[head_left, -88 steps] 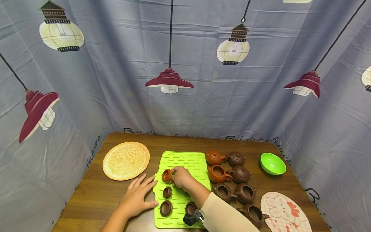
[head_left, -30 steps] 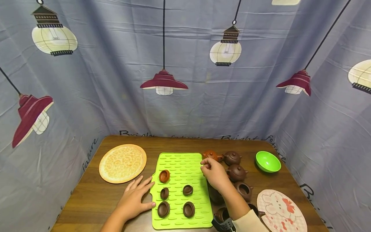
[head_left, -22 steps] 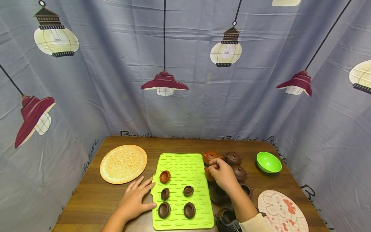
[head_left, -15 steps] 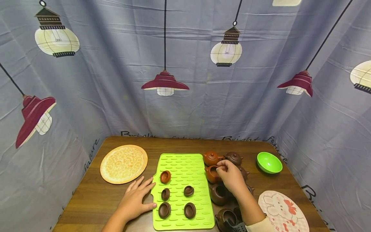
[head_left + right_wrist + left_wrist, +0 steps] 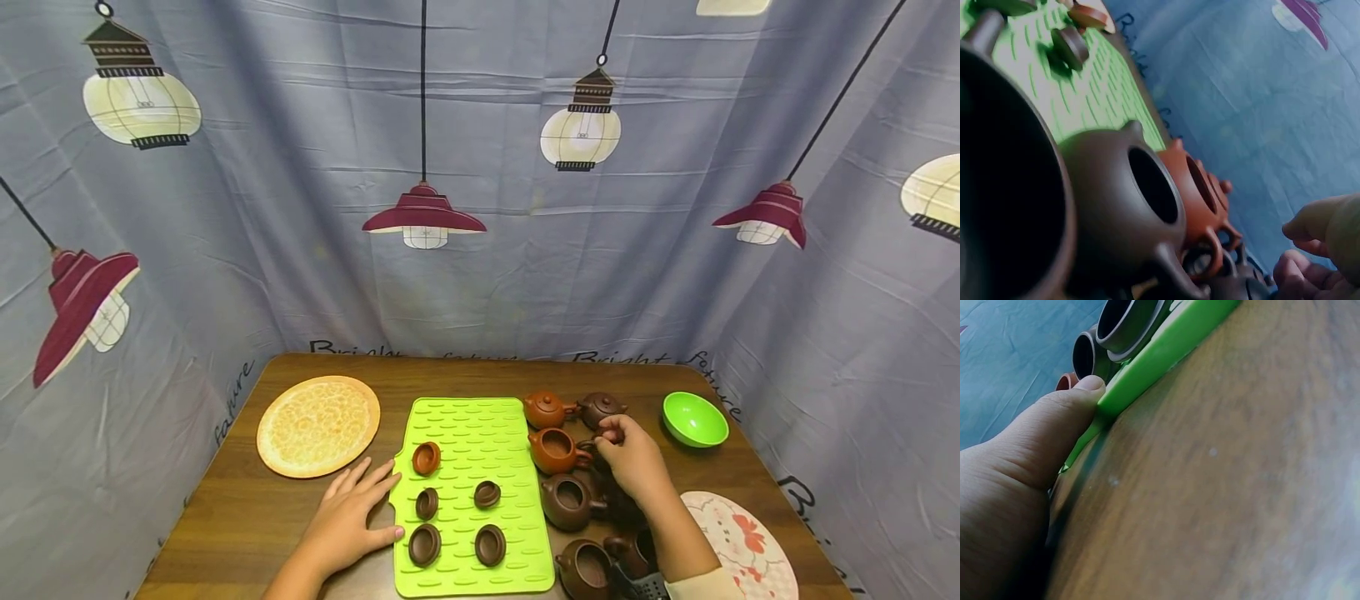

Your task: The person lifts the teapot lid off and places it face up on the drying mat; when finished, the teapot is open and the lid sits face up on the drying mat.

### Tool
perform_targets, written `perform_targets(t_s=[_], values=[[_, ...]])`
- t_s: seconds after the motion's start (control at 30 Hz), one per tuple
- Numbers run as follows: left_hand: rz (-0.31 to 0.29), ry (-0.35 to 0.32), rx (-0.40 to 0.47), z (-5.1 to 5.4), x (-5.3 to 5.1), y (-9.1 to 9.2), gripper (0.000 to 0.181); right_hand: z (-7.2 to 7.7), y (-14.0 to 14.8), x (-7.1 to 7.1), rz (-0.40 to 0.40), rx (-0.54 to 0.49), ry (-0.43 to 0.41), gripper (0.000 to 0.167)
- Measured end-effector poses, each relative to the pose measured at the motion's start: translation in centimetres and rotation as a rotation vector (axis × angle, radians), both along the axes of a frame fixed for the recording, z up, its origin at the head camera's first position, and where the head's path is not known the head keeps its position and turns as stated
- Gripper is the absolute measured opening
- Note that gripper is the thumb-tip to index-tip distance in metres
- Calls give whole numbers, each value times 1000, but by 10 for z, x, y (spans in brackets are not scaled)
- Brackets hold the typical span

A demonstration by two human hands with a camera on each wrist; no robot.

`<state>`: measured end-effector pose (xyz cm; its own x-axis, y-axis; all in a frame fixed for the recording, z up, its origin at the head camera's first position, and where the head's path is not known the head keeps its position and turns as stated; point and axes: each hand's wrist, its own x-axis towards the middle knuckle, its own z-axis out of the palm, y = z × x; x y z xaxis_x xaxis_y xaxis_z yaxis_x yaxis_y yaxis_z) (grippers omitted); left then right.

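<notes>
My left hand (image 5: 345, 518) lies with spread fingers at the left edge of a green mat (image 5: 480, 433); in the left wrist view its thumb (image 5: 1060, 419) touches the mat's rim. On the mat sit an orange teapot lid (image 5: 426, 458) and several dark brown lids, among them one at the front (image 5: 490, 545). My right hand (image 5: 637, 462) hovers over the dark teapots right of the mat, fingers bent, largely hiding one teapot under it. In the right wrist view a gap shows between its fingertips (image 5: 1291, 228), with nothing seen held.
Beside the mat stand a lidded orange teapot (image 5: 546, 409), an open orange teapot (image 5: 555, 451), a lidded dark teapot (image 5: 600, 408) and open dark teapots, one in front (image 5: 587, 568). A green bowl (image 5: 695, 419), a rabbit-print round mat (image 5: 750, 542) and a yellow round mat (image 5: 318, 426) lie around.
The orange lid was set down on the mat and let go. My right hand has since moved right, past the open orange teapot, to the dark teapots. The left hand stays put.
</notes>
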<state>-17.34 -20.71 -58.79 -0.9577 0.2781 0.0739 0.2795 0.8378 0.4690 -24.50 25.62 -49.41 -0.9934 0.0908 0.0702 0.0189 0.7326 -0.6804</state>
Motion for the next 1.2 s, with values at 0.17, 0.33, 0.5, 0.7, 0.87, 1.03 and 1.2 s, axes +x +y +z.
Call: perform_targets(t_s=[0.17, 0.33, 0.5, 0.7, 0.87, 1.03, 1.2], values=[[2, -9, 4, 0, -1, 0, 90, -4, 14, -2, -6, 52, -20, 29], [8, -6, 13, 1, -1, 1, 89, -7, 23, -5, -9, 77, -22, 31], [6, -4, 16, 0, -1, 1, 89, -9, 28, -6, -41, 84, -22, 30], [4, -14, 17, -1, 0, 0, 90, -14, 30, -9, -72, 70, -57, 29], [8, -9, 9, 0, -1, -1, 90, -18, 30, -13, -93, 50, -77, 26], [1, -4, 11, -1, -2, 0, 90, -19, 31, -13, -112, 57, -81, 22], [4, -11, 8, 0, -1, 1, 89, -14, 31, -11, -107, 54, -76, 20]])
